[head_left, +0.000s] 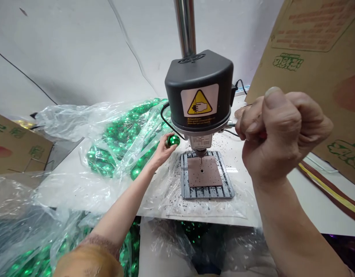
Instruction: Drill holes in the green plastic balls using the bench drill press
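Note:
My left hand pinches a shiny green faceted ball just left of the drill press head. Under the bit lies a brown pad with a hole on the slotted grey base. My right hand is raised close to the camera, curled into a fist at the right side of the machine. A thin wire or lever runs from it toward the press, but what the fingers grip is hidden.
A clear plastic bag full of green balls lies left of the press. More bagged green balls sit below the table's front edge. Cardboard boxes stand at right and left. Black drilling debris litters the white tabletop.

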Tool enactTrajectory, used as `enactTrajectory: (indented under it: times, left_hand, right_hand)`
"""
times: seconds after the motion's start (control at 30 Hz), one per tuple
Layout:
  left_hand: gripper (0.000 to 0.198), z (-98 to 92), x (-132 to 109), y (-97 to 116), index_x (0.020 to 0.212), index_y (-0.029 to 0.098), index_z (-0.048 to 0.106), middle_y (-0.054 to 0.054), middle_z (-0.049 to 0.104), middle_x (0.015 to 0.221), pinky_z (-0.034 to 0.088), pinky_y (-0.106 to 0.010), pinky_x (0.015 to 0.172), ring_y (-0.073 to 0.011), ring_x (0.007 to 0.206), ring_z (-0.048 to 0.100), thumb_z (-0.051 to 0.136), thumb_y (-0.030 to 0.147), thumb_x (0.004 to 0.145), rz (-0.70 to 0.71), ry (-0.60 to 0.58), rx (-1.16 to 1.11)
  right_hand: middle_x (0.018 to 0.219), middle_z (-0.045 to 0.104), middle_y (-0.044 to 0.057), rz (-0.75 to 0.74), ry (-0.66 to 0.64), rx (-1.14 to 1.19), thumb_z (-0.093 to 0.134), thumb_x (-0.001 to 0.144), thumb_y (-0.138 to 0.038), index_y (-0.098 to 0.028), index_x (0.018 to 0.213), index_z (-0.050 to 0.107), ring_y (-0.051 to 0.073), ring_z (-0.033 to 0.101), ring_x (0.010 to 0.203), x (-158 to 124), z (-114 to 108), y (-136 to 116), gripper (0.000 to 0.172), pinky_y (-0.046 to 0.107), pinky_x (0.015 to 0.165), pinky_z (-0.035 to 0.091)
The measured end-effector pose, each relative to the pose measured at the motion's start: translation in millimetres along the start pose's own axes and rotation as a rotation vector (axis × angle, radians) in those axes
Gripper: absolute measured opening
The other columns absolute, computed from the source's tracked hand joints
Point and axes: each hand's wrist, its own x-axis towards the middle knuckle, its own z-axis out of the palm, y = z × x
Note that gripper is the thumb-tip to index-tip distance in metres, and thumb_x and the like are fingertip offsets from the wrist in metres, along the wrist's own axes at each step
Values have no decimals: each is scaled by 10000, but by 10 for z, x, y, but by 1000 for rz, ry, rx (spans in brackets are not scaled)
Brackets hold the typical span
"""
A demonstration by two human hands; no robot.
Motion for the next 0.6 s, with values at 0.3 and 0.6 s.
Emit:
enactTrajectory:
  times: [0.3,0.6]
  left_hand:
    - [492,127,-779,289,1297,287,562,-69,688,1108,537,-309,692,-213,916,688,685,479,861,-406,-131,-671]
    - [499,386,-958,271,1236,245,620,-77,691,1110,527,-288,671,-136,738,612,776,461,814,-402,-203,-631]
  right_hand:
    - [438,372,-66,-2,8,12,626,876,-233,-220,531,389,72,340,386,-6,-7,21,419,301,415,277]
    - [448,352,-63,-19,-75,28,623,903,-271,-219,539,382,64,332,395,2,-51,67,439,290,406,272]
